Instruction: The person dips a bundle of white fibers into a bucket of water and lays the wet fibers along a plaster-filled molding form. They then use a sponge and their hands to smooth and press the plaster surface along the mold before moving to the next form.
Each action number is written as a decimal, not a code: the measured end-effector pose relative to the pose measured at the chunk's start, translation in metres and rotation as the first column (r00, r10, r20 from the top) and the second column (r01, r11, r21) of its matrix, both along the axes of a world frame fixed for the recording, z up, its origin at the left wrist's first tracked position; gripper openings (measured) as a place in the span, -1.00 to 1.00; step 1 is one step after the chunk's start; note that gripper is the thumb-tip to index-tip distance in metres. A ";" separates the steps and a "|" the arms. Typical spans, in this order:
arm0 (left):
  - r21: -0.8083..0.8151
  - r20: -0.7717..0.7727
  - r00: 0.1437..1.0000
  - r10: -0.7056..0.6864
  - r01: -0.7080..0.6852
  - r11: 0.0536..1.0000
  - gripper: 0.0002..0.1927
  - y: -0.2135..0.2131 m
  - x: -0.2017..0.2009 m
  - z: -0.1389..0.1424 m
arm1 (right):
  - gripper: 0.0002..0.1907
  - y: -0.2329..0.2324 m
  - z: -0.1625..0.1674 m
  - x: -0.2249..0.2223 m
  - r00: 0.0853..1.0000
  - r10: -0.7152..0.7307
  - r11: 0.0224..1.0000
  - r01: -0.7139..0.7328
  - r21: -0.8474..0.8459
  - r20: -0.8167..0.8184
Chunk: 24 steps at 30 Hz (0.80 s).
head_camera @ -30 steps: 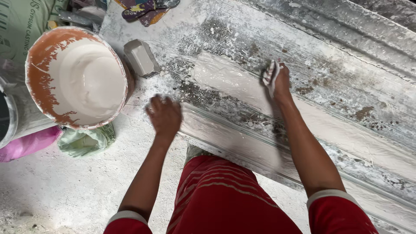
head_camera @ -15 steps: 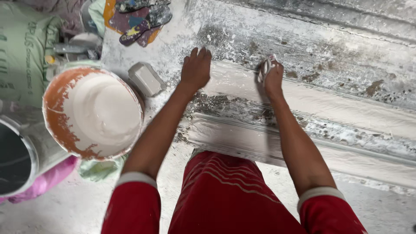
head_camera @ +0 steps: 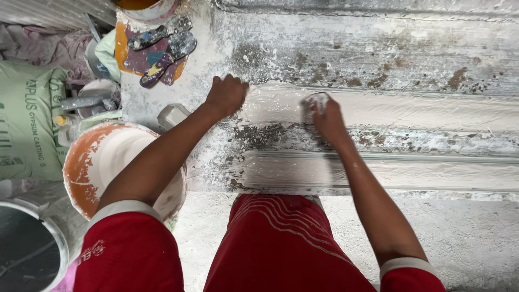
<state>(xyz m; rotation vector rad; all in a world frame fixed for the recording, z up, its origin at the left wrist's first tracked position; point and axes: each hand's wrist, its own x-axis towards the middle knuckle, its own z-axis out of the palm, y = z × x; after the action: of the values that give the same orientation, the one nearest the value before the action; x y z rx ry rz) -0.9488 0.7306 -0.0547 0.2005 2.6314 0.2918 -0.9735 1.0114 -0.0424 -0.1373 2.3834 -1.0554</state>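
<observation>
Left hand (head_camera: 227,94): curled into a loose fist, pressed on the near end of the wet plaster strip (head_camera: 389,108).
Right hand (head_camera: 324,116): fingers closed around a small whitish pad, rubbing the strip.
Technique: long, even strokes along the strip, steady pressure.
Bucket (head_camera: 86,162): left of the strip.
Change: left hand now lower and nearer the strip's end.

The bench (head_camera: 378,48) fills the view from twelve to three o'clock, and the wet plaster strip (head_camera: 411,111) runs along it toward three. The left hand (head_camera: 227,94) rests on the strip's end, the right hand (head_camera: 324,116) on the strip just to its three o'clock. The bucket (head_camera: 81,162) sits at nine o'clock, under the left forearm. The sack (head_camera: 27,124) lies beyond it at nine. The sandals (head_camera: 162,48) lie at eleven o'clock.
</observation>
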 end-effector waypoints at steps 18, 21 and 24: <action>-0.588 -0.006 0.671 -0.741 0.597 0.546 -0.49 -0.058 -0.015 -0.011 | -0.20 -0.015 -0.022 0.040 0.876 0.470 0.695 -0.290 0.658 -0.111; -0.591 0.074 0.669 -0.739 0.626 0.508 -0.39 -0.051 -0.017 -0.015 | -0.19 0.039 -0.035 0.037 0.922 0.361 0.734 -0.187 0.653 -0.141; -0.618 0.122 0.653 -0.748 0.640 0.458 -0.28 -0.021 -0.025 -0.019 | -0.21 0.076 -0.044 0.034 0.939 0.268 0.792 -0.088 0.604 -0.214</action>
<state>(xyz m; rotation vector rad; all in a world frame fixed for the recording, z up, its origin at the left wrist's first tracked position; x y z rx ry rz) -0.9737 0.7096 -0.0735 1.0839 2.3643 -0.9125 -0.9393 1.0875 -0.0863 -0.3044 2.7782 -0.1730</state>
